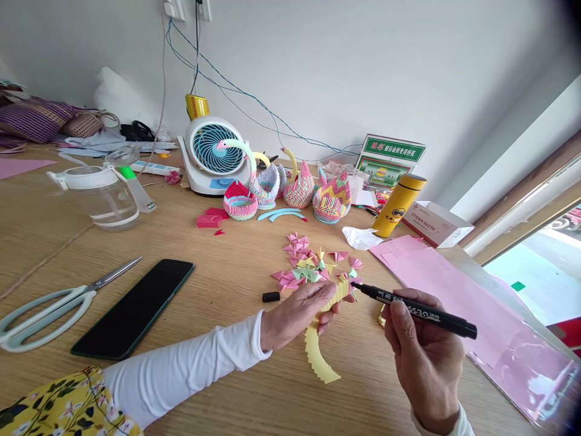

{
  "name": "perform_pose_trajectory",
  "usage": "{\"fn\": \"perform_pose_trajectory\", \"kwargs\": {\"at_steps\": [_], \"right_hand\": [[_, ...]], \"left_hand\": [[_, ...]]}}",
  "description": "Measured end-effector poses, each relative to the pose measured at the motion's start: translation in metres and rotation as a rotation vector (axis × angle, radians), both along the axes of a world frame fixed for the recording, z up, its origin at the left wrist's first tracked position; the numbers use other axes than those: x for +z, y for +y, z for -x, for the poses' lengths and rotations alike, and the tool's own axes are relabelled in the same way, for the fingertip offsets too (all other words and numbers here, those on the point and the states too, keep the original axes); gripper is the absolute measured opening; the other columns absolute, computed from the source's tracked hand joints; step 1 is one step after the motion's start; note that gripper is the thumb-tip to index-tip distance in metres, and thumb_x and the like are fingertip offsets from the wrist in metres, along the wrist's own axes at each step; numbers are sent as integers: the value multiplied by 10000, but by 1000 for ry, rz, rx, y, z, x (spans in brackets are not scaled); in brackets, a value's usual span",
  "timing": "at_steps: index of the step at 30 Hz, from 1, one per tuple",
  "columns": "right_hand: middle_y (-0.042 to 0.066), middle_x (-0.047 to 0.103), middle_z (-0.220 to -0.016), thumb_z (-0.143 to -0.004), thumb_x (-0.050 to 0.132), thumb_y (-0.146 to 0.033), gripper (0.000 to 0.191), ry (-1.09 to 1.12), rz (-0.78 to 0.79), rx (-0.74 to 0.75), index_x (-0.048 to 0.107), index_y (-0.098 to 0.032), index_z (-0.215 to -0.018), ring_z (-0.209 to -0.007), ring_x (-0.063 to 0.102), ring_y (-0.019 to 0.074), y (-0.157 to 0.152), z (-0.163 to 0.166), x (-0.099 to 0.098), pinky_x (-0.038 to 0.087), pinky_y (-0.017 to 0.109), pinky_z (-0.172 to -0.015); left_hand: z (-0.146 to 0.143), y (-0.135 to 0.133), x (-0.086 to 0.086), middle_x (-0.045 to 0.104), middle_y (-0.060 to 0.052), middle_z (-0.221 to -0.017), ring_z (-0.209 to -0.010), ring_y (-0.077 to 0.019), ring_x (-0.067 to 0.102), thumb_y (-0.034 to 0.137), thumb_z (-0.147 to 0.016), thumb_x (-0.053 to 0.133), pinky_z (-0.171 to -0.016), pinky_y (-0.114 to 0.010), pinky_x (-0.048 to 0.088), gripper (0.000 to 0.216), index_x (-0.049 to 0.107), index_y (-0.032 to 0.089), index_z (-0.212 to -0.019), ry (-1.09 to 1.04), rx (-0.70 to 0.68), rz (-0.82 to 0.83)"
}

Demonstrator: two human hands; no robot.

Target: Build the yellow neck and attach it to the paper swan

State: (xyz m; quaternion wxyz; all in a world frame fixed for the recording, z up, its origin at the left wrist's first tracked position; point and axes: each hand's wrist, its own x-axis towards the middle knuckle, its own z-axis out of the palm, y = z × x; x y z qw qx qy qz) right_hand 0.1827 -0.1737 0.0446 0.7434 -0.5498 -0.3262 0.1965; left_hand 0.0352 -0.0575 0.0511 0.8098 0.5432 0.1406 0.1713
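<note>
Yellow paper strip, curved and built from many small folded pieces, lies in the near middle of the wooden table. Its lower end rests on the table and its upper end is raised. The left hand is closed around the upper part of the strip, with the fingers wrapped over it and the thumb below. The right hand is closed on a black marker, gripping it near the middle of the barrel. The marker points to the left, and its tip touches the top end of the strip, or is just beside it; I cannot tell which.

The marker cap lies on the table just left of the left hand. A little farther there is a loose pile of pink, yellow and green folded triangles. To the right of the hands are flat pink sheets.

On the near left lie a dark phone, face up, and pale scissors, which are near each other but apart. Far from the hands stand several colourful paper swans in front of a small white fan. A clear water jug is on the far left. A yellow bottle and a box of sticky notes stand on the far right.
</note>
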Motion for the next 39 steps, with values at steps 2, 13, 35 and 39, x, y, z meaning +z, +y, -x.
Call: {"fn": "perform_pose_trajectory", "kwargs": {"at_steps": [2,13,35,39], "right_hand": [[-2,625,-655,-767,792,-356,315,10,1,6,633,-198,-988,-398,454,64,-1,-1,0,327,157,-323],[-19,589,-669,-796,770,-341,269,24,-28,-40,638,-203,-985,-415,426,49,-3,-1,0,327,147,-336],[-14,586,-647,-728,817,-371,341,59,6,0,648,-182,-958,-425,434,65,6,-1,-6,280,161,-336],[-12,582,-657,-745,807,-365,326,69,50,46,646,-188,-967,-444,437,67,7,0,-12,314,162,-356]], "left_hand": [[0,1,0,454,-5,-790,-596,-77,359,519,-915,495,-543,-224,313,414,599,133,-1022,2,4,6],[0,2,-1,485,-19,-816,-583,-63,355,485,-919,506,-522,-215,309,403,638,121,-1030,-46,1,36],[91,58,77,395,41,-659,-578,-80,345,389,-799,674,-487,-183,248,347,673,147,-1049,443,372,-798],[94,54,60,535,8,-703,-634,-105,462,342,-849,612,-571,-207,352,230,666,120,-876,427,361,-916]]}}
